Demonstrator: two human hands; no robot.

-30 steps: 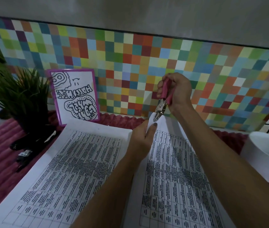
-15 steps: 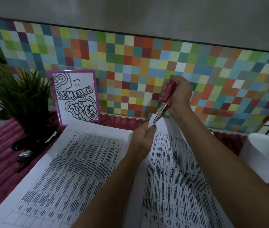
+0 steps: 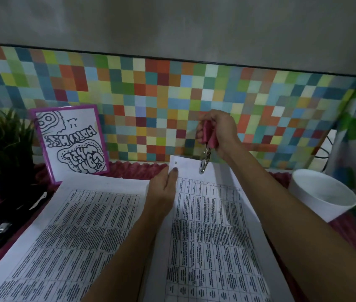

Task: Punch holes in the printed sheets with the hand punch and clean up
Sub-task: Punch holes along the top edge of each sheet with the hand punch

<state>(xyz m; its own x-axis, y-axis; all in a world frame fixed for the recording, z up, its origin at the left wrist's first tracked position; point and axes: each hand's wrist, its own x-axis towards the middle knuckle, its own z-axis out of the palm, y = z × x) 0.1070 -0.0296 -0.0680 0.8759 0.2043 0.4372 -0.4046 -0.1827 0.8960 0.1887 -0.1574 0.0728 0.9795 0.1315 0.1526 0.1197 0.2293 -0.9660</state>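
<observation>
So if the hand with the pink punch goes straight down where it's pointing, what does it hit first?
Probably the top margin of the white printed sheet that the left hand holds. The right hand aims the pink-handled metal hand punch downward, its tip at that edge, though depth is unclear.

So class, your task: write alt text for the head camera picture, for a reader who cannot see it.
A right hand grips a pink hand punch at the top edge of a printed sheet, which the left hand pinches near one punched hole. A second sheet lies to its left, a white container to its right.
</observation>
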